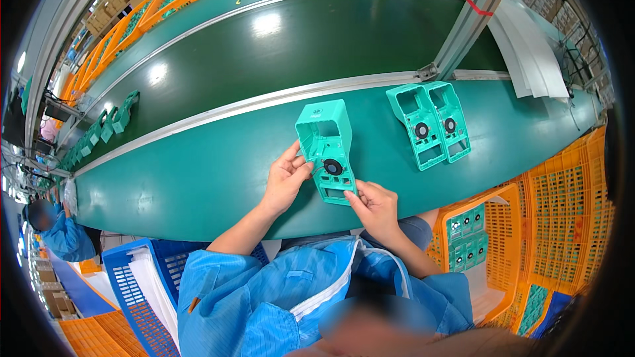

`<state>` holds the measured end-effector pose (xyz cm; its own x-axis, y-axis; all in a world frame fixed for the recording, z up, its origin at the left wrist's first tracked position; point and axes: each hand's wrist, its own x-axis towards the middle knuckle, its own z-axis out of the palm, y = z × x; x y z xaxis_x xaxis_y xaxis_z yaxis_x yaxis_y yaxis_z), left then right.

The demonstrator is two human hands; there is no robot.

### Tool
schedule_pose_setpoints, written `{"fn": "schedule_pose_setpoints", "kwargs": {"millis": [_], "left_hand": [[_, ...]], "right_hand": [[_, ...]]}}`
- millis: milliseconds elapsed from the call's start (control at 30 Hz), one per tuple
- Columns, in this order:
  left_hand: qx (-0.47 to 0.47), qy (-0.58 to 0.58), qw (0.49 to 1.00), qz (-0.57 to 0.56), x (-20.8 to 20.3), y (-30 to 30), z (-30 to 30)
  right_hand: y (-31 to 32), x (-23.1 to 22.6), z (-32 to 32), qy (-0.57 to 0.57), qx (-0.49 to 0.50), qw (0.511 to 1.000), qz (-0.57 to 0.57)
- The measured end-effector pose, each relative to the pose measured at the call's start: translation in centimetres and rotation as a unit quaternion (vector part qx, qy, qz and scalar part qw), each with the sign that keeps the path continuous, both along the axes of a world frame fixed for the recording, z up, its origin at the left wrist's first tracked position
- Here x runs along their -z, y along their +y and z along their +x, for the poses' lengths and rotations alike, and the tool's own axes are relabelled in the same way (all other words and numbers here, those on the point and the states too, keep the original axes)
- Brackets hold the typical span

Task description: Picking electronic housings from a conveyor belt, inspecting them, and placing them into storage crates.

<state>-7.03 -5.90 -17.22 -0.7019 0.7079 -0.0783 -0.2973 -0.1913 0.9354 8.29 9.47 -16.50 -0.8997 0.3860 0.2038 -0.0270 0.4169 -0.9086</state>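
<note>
A teal-green plastic housing (323, 112) is held between both hands, tilted above the green worktop. A round black speaker (333, 167) sits in its middle, with a thin wire beside it on the left. My left hand (286, 182) grips the housing's left edge, its thumb next to the speaker. At the lower right corner, my right hand (376, 208) pinches the housing between thumb and fingers. To the right, two similar green housings (424, 131) lie side by side on the worktop, each with a round black speaker.
Beyond the worktop (178, 185) runs a dark green conveyor belt (317, 33), with several green housings (106, 125) at its left. A metal post (466, 23) rises behind the two housings. An orange crate (506, 251) holds housings at my right; a blue crate (132, 297) stands left. Another person (66, 235) works far left.
</note>
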Motion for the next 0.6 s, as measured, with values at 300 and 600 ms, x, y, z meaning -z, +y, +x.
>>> {"fn": "schedule_pose_setpoints", "kwargs": {"millis": [300, 600], "left_hand": [[0.102, 0.029, 0.987, -0.118, -1.3, 3.9, -1.9], [0.160, 0.076, 0.979, -0.101, -0.3, 10.2, -3.1]], "right_hand": [[3.6, 1.2, 0.0, -0.022, 0.099, 0.995, -0.023], [6.3, 0.5, -0.5, 0.026, 0.292, 0.901, 0.320]]}}
